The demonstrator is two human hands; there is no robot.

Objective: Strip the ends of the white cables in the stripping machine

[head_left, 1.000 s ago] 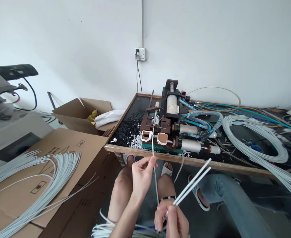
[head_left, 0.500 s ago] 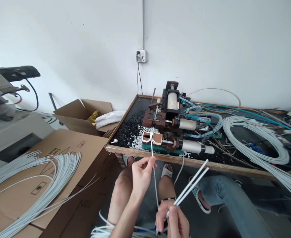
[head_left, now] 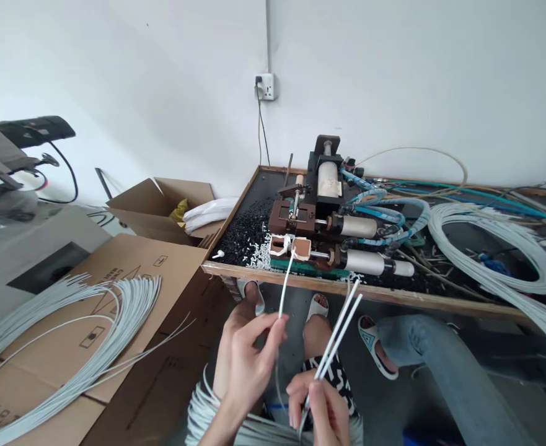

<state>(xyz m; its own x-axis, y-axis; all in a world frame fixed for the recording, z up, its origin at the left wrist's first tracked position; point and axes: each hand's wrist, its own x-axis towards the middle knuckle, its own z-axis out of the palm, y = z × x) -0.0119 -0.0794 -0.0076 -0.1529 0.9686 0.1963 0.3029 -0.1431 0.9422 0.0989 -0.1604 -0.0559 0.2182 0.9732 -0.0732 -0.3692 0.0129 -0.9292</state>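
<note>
Thumb and finger of my left hand (head_left: 256, 347) pinch a white cable (head_left: 286, 286), whose tip points up at the machine's wrapped front jaws (head_left: 302, 248). The tip overlaps the right jaw in view; whether it touches I cannot tell. Closer to my body, my right hand (head_left: 321, 406) is closed around two white cable ends (head_left: 338, 328) that stick up and to the right. The stripping machine (head_left: 295, 217) has brown blocks and silver cylinders, and small white and black offcuts lie around it. Across my lap rests a bundle of white cables (head_left: 202, 412).
On the left, a cardboard sheet (head_left: 137, 260) bears a bundle of white cables (head_left: 133, 297). Behind it stands an open carton (head_left: 147, 207). A coil of white cable (head_left: 491, 248) lies on the right of the bench (head_left: 393, 296). Another person's jeans-clad leg (head_left: 407, 341) is below.
My left hand has drawn back toward me, bringing the cable tip out from between the jaws, which have parted slightly. The right hand keeps its two cable ends. The view has shifted somewhat.
</note>
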